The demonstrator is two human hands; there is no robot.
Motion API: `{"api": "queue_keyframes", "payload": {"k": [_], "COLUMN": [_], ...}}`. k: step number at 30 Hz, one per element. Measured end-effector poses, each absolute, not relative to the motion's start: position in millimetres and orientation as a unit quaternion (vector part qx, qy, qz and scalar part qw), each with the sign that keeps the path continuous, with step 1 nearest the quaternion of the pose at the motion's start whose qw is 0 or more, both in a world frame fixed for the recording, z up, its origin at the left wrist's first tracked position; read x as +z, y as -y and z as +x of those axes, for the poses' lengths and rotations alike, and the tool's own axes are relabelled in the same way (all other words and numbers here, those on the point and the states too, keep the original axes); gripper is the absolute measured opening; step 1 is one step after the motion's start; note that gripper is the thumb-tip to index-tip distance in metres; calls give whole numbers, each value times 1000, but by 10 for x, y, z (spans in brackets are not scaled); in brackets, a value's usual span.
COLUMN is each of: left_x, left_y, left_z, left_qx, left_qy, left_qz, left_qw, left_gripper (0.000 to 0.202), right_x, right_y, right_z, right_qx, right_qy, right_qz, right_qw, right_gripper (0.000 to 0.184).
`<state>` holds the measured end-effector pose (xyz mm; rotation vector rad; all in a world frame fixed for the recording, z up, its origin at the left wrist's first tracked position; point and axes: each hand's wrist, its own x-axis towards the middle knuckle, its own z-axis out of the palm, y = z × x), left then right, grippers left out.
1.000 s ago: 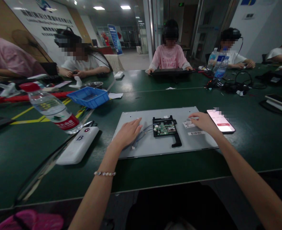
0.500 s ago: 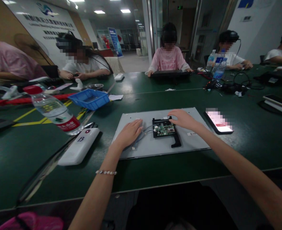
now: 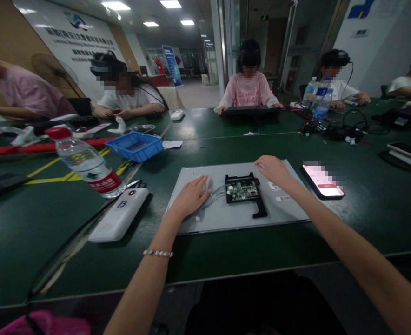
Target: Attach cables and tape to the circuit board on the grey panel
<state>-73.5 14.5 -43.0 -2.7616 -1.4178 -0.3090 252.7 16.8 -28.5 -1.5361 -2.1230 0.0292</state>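
Observation:
A flat grey metal panel (image 3: 233,218) lies on the table in front of me. Near its middle sits a green circuit board (image 3: 242,190) in a black plastic frame (image 3: 260,208), whose arm sticks out toward me. My left hand (image 3: 190,196) rests flat on the panel's left part, fingers stretched out, beside thin grey cables (image 3: 216,193) that run to the board. Over the panel's far right part, just beyond the frame's corner, is my right hand (image 3: 273,170). Its fingers are curled together; whatever is between them is too small to name.
Left of the panel are a white power bank (image 3: 122,216), a red-capped water bottle (image 3: 87,163) and a blue tray (image 3: 135,146). A lit phone (image 3: 322,181) lies to the right. Several people sit around the green table (image 3: 366,214); one opposite holds a dark flat panel (image 3: 250,111).
My right hand has moved off the frame's far corner, slightly right and away, and its fingers have curled in. My left hand stays on the panel. The view has shifted slightly.

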Motion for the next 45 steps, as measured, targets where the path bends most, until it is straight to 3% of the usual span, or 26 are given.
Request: {"api": "queue_keyframes", "payload": {"k": [5, 12, 20, 26, 33, 45], "left_x": [-434, -304, -94, -251, -411, -451], "left_y": [-155, -100, -236, -344, -209, -239], "left_z": [-736, -635, -206, 233, 294, 174], "left_qx": [-115, -165, -206, -250, -291, -238], "left_qy": [457, 464, 433, 433, 439, 448], "left_qz": [-882, -870, -878, -860, -847, -860], "left_qw": [19, 30, -12, -106, -76, -60], "left_gripper": [56, 50, 52, 46, 40, 25], "right_x": [-524, -629, -588, -628, -686, -708], "right_y": [-71, -27, 37, 24, -3, -56], "right_z": [2813, 2932, 2905, 2873, 2841, 2824], "right_qx": [33, 70, 63, 78, 74, 54], "right_qy": [793, 757, 743, 740, 756, 761], "right_qz": [-569, -581, -586, -584, -573, -575], "right_qw": [216, 291, 317, 325, 307, 297], "right_gripper": [28, 31, 26, 24, 25, 21]}}
